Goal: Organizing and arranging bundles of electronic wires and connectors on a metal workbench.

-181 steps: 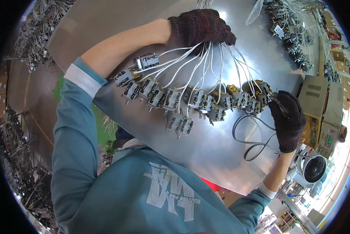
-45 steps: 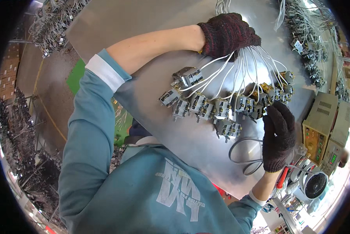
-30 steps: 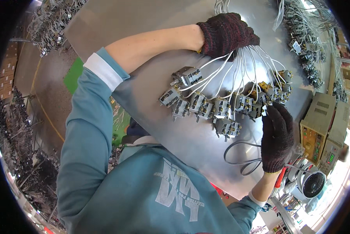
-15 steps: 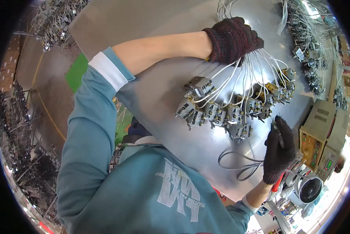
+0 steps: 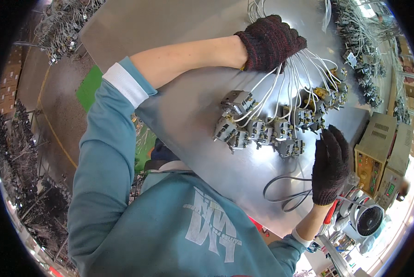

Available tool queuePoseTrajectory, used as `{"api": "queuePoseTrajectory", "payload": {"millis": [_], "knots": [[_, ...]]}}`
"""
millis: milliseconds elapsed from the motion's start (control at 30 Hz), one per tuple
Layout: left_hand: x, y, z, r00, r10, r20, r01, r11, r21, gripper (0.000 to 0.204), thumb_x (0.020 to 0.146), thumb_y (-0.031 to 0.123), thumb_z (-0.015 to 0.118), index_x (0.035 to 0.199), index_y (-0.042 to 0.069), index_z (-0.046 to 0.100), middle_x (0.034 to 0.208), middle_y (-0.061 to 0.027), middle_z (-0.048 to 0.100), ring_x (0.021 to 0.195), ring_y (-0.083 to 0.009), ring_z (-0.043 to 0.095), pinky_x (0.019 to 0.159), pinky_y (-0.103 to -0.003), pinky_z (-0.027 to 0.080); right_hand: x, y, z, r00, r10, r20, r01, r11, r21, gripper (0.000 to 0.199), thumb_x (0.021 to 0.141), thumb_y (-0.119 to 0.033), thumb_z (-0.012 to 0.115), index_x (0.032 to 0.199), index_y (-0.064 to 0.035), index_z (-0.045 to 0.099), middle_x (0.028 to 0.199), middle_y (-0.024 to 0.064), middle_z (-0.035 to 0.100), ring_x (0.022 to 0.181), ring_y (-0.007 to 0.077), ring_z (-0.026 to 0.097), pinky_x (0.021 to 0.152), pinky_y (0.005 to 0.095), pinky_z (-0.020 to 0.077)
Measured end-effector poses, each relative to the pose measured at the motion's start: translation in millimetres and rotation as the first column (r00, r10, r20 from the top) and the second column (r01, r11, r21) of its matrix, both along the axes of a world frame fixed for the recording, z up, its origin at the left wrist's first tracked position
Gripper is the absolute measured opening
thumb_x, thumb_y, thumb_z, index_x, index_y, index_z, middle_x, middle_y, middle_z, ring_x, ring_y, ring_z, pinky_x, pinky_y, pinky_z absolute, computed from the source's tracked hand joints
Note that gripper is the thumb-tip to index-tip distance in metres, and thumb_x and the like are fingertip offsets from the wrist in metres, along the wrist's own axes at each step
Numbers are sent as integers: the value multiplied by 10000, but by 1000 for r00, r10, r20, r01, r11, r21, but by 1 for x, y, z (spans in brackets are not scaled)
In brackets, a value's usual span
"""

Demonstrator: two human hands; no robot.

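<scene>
My left hand (image 5: 272, 44), in a dark knitted glove with reddish flecks, is closed around a bundle of white cables (image 5: 280, 83). Below it the cables fan out to several small metal-cased electrical parts (image 5: 260, 131), grey with brassy terminals, clustered on the metal tabletop (image 5: 188, 111). The cables' upper ends (image 5: 256, 9) come out beyond the hand. My right hand (image 5: 330, 164), in a dark glove, is just right of the cluster, its fingers stretched toward the parts but apart from them. A grey cord (image 5: 274, 187) loops on the table beside its wrist.
Two stacked bench instruments (image 5: 375, 157) stand at the right edge, with a small fan (image 5: 368, 219) nearer me. A red-handled tool (image 5: 329, 213) lies by my right wrist. More cabled parts (image 5: 361, 60) pile up at the far right, and others (image 5: 61, 27) hang at far left.
My left hand has moved slightly up and left with the cables. The cluster has shifted a little, its near parts rightward and up. My right hand has risen slightly, its fingers straighter.
</scene>
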State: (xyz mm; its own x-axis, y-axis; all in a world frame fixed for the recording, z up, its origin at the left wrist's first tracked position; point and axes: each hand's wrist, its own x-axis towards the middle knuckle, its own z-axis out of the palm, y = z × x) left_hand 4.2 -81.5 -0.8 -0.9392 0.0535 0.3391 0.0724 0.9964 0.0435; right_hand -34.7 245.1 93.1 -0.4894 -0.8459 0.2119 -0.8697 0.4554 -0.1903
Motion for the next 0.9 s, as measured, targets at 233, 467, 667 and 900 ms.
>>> {"api": "queuePoseTrajectory", "payload": {"millis": [233,467,667,900], "knots": [[-3,0,-6,1000,10,-30,-9,1000,7,822,660,365,864,1371,61,586,1083,-153,696,983,-346,698,906,-490,541,7,-15,6,968,-44,246,87,982,-167,280,914,42,724,1181,-42,734,1222,155,715,1127,290,703,951,380,569],[-4,0,-10,998,5,-59,-5,1000,6,729,711,335,814,1354,65,602,1053,-153,698,975,-338,700,877,-491,540,9,-35,11,998,67,-10,-67,998,-1,265,903,-3,758,1156,-78,742,1174,147,723,1045,325,724,880,393,582],[-5,1,-10,995,27,-92,-28,1000,-7,663,739,306,794,1335,76,618,1043,-132,705,969,-323,705,858,-480,542,7,-35,16,997,74,-5,-73,996,52,236,914,-13,754,1142,-75,751,1176,152,729,1036,328,729,885,384,583],[-2,2,-7,996,19,-85,-18,1000,17,616,764,317,778,1312,80,632,1048,-119,709,952,-338,704,869,-477,539,23,-30,16,967,-44,249,92,979,-183,233,963,-1,716,1193,-16,743,1172,129,747,1058,220,722,902,347,580]]}}
